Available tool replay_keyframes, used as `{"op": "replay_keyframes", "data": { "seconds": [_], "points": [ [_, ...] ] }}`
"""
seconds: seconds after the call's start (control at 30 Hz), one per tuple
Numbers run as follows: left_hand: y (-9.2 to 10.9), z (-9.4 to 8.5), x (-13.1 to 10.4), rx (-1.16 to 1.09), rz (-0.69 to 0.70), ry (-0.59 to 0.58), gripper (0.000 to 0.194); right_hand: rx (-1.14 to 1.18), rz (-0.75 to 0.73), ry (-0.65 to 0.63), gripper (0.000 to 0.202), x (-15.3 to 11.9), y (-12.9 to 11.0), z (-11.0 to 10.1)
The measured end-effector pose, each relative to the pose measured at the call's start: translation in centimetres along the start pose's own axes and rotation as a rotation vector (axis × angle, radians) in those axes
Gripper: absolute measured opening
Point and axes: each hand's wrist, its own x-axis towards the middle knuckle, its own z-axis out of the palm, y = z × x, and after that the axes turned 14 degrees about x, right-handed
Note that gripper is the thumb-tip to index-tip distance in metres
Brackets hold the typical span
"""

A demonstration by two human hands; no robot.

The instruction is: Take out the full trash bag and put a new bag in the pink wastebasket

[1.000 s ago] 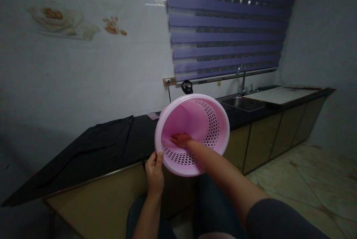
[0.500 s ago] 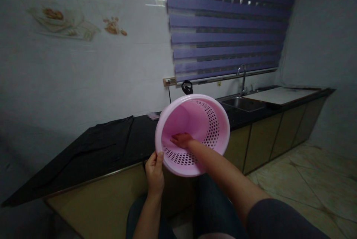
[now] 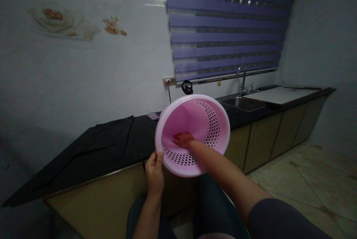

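Observation:
A round pink plastic basket (image 3: 198,118) with perforated sides is tilted so that its mouth faces me. My left hand (image 3: 155,172) grips the lower left of its rim, thumb on top and fingers curled beneath. Reaching inside, my right hand (image 3: 182,140) lies against the inner surface with its fingers stretched out and somewhat apart. Nothing shows in that hand. The basket's outer underside is hidden from me.
Behind the basket runs a black countertop (image 3: 111,142) over yellowish cabinets (image 3: 262,138). To the right are a sink (image 3: 245,104), a faucet (image 3: 243,79) and a pale board (image 3: 281,95). A black coiled object (image 3: 187,87) stands near the wall socket (image 3: 169,81).
My right hand has shifted very slightly to the right inside the basket. My left hand and the basket stay practically where they were.

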Motion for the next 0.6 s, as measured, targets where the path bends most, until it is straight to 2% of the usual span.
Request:
{"op": "replay_keyframes", "data": {
  "seconds": [0.4, 0.6],
  "points": [
    [0.02, 0.21, -0.02, -0.027, 0.002, -0.018, 0.040, -0.048, 0.000, -0.016, 0.061, -0.33, 0.13, 0.15],
    [-0.17, 0.35, 0.04, 0.028, 0.000, 0.000, 0.042, -0.053, -0.021, 0.001, 0.059, -0.60, 0.05, 0.24]
  ]
}}
